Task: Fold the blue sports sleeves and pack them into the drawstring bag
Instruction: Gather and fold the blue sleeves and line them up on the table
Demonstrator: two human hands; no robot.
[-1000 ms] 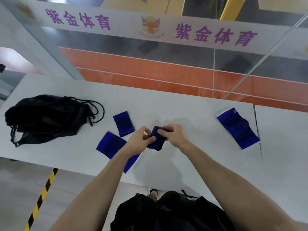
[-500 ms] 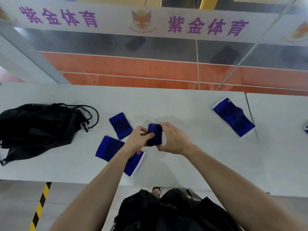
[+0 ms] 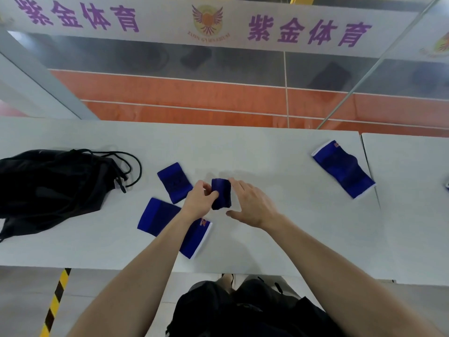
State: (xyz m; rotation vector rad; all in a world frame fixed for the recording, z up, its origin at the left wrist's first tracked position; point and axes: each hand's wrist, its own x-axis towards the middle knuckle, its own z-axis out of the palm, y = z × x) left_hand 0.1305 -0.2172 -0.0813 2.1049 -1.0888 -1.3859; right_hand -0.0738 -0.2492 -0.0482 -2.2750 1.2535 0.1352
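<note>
My left hand (image 3: 200, 199) pinches a small folded blue sleeve (image 3: 221, 193) at the middle of the white table (image 3: 279, 161). Just right of that sleeve, my right hand (image 3: 252, 203) has relaxed fingers, fingertips beside its edge. A folded blue sleeve (image 3: 174, 182) lies flat to the left. Under my left forearm lies an unfolded blue sleeve (image 3: 159, 216) with a white cuff. Another unfolded blue sleeve (image 3: 343, 169) rests at the table's right end. The black drawstring bag (image 3: 53, 186) sits slumped at the far left, cords trailing right.
A second white table (image 3: 413, 190) adjoins on the right, with a blue scrap at the frame edge (image 3: 447, 184). Beyond the table is a glass wall with a printed banner. A yellow-black floor stripe (image 3: 54, 305) runs below the near edge.
The folded sleeve has been turned upright between my hands. My right hand has let go of it and opened beside it; my left hand keeps pinching it.
</note>
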